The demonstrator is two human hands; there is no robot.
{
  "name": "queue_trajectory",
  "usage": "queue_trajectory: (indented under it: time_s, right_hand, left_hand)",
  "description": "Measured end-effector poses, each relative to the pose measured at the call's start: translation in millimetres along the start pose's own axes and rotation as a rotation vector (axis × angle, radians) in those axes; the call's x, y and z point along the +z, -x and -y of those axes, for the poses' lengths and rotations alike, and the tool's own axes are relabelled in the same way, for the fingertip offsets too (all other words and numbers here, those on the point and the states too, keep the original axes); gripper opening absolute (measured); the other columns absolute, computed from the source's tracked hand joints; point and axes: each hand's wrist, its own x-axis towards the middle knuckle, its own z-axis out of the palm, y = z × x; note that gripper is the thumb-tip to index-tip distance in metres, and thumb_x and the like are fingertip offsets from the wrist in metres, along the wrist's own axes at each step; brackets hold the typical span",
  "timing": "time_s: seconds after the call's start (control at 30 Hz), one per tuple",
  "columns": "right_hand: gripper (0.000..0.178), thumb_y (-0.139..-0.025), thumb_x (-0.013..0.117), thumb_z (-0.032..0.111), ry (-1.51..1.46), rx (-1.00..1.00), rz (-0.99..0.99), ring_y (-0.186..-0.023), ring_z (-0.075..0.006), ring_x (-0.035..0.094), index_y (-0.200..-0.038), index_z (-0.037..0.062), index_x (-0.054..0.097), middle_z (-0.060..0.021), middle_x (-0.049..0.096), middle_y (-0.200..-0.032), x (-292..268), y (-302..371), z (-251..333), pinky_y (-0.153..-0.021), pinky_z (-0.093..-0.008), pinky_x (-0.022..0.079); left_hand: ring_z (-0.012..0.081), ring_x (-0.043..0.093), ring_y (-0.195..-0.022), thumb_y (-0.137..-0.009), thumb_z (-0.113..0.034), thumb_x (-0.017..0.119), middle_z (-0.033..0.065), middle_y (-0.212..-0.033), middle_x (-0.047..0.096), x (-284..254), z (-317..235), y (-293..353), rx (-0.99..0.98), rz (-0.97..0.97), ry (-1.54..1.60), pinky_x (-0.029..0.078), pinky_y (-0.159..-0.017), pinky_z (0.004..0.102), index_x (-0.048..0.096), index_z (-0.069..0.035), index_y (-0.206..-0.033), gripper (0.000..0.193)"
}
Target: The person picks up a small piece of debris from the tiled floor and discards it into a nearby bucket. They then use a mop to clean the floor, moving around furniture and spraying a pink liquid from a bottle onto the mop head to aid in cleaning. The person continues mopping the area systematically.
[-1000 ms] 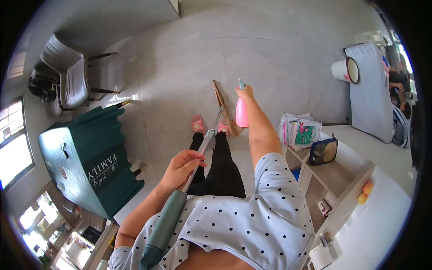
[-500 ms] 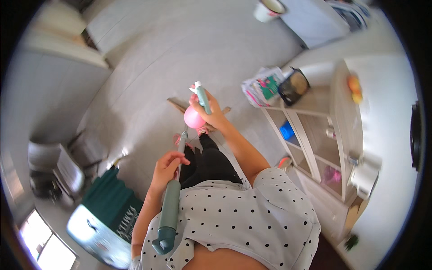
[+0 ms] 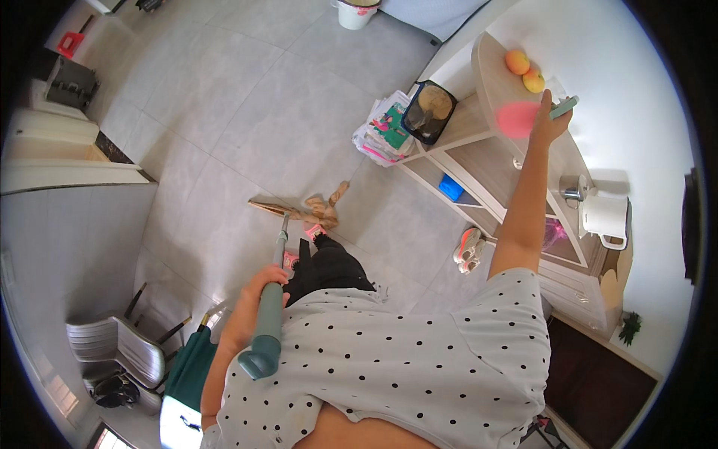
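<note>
My left hand (image 3: pixel 263 283) is wrapped round the long grey-green handle of a mop (image 3: pixel 266 329). Its thick grip end rests near my shirt, and the thin pole runs down to the floor, where a tan cloth head (image 3: pixel 323 208) lies just ahead of my feet. Stretched out to the right, my right hand (image 3: pixel 550 126) is closed round a spray bottle with a pale green head (image 3: pixel 564 108) and a round pink body (image 3: pixel 516 120), smeared by motion. It hangs over the cabinet top, close to two orange-yellow fruits (image 3: pixel 525 70).
A wooden cabinet (image 3: pixel 490 63) along the right wall bears a white kettle (image 3: pixel 604 218) and a metal cup (image 3: pixel 574 187). Bags (image 3: pixel 385 127) and a black tray (image 3: pixel 429 112) sit at its far end. Shoes (image 3: pixel 468 250) stand beside it; a chair (image 3: pixel 123 344) is at left.
My right hand has swung from ahead of my body out to the right with the spray bottle. My left hand's loose fingers have closed on the mop handle. The view has turned right.
</note>
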Motion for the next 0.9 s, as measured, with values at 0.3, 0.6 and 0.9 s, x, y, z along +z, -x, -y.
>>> queue_trajectory:
  time_s: [0.3, 0.6, 0.9]
  right_hand:
    - [0.092, -0.060, 0.078, 0.024, -0.008, 0.285, 0.078, -0.093, -0.0227, 0.052, -0.127, -0.0081, 0.024, -0.0141, 0.052, -0.102, -9.5, -35.7, -86.9, -0.079, -0.0308, 0.043]
    - [0.056, -0.087, 0.039, 0.049, -0.510, 1.607, 1.847, -0.075, -0.0210, 0.059, -0.108, -0.0018, 0.047, -0.0159, 0.060, -0.089, -32.1, 221.3, 173.9, -0.066, -0.0308, 0.050]
    - [0.037, -0.080, 0.048, 0.019, 0.082, 1.893, 1.853, -0.053, -0.0097, 0.042, -0.105, -0.0079, 0.043, -0.0049, 0.044, -0.068, -28.9, 241.7, 308.0, -0.043, -0.0178, 0.040]
  left_hand:
    - [0.0190, 0.053, -0.088, -0.067, -0.001, 0.066, 0.0104, -0.095, 0.055, 5.7, 14.0, -32.6, 0.071, -0.192, -0.221, 0.043, -0.076, 0.0287, 0.053, -0.004, -0.088, 0.025]
    - [0.0158, 0.053, -0.090, -0.071, 0.010, 0.041, 0.0091, -0.108, 0.052, 39.2, 3.6, -85.1, -0.080, 0.099, 0.301, 0.042, -0.078, 0.0232, 0.043, -0.006, -0.120, 0.052]
    - [0.0206, 0.058, -0.085, -0.078, -0.004, 0.045, 0.0110, -0.098, 0.051, 15.0, 55.5, -75.5, -0.604, -0.327, 0.874, 0.049, -0.077, 0.0360, 0.041, 0.000, -0.109, 0.031]
